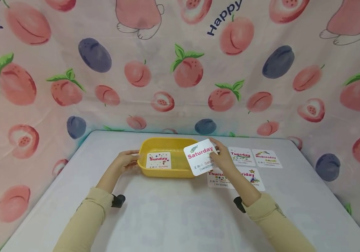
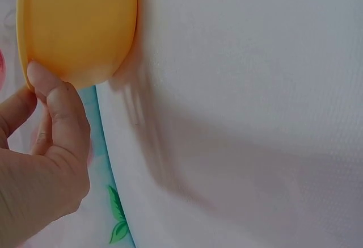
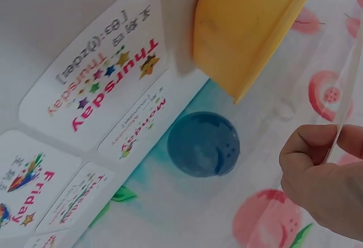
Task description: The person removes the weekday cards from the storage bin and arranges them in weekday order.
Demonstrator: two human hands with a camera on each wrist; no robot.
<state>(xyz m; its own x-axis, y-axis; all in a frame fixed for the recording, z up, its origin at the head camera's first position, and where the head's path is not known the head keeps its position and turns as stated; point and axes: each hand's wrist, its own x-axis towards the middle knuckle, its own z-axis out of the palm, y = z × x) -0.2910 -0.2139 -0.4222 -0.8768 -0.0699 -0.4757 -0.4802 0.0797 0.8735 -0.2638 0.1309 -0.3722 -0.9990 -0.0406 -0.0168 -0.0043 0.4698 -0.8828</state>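
A yellow plastic basin (image 1: 167,173) stands near the back of the table, with a Sunday card (image 1: 158,161) lying inside it. My left hand (image 1: 127,160) pinches the basin's left rim between thumb and fingers, as the left wrist view also shows. Over the basin's right end, my right hand (image 1: 222,155) holds up a Saturday card (image 1: 198,159), pinched by its right edge. In the right wrist view that card (image 3: 347,89) appears nearly edge-on. The raised card hides part of the basin's right side.
Right of the basin lie a Tuesday card (image 1: 242,156), a Wednesday card (image 1: 267,159), a Thursday card (image 1: 219,180) and a Friday card (image 1: 255,182). A Monday card (image 3: 136,126) shows in the right wrist view. Fruit-patterned cloth (image 1: 180,115) rises behind the white table (image 1: 173,217).
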